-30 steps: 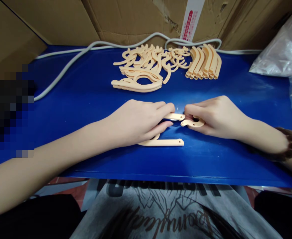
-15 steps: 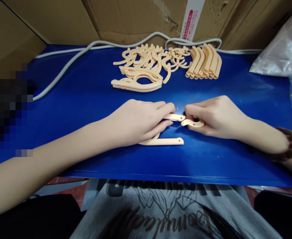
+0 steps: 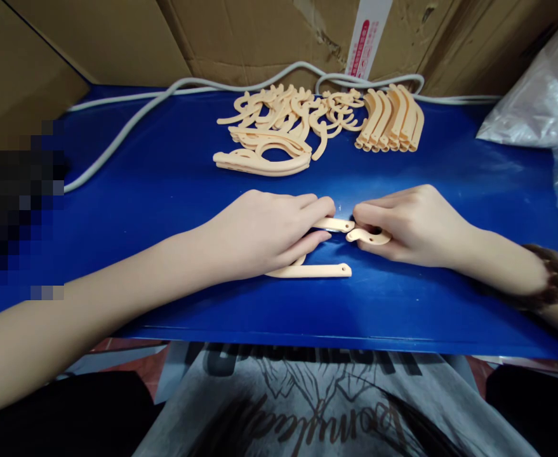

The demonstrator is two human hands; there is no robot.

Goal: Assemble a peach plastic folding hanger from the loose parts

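My left hand is closed with its fingers and thumb around a beige plastic hanger arm, whose end with a small hole sticks out to the right. Pinched in my right hand is a beige hanger hook, partly hidden by the fingers. Its left tip lies right beside the hanger arm's end; whether they touch I cannot tell. Another beige hanger arm, also with a hole at its end, emerges from below my left hand. Whether it joins the held arm is hidden.
Behind my hands lie stacked hanger pieces, a loose heap of hooks and a row of curved arms on the blue table. A white cable runs along cardboard. A plastic bag sits at right.
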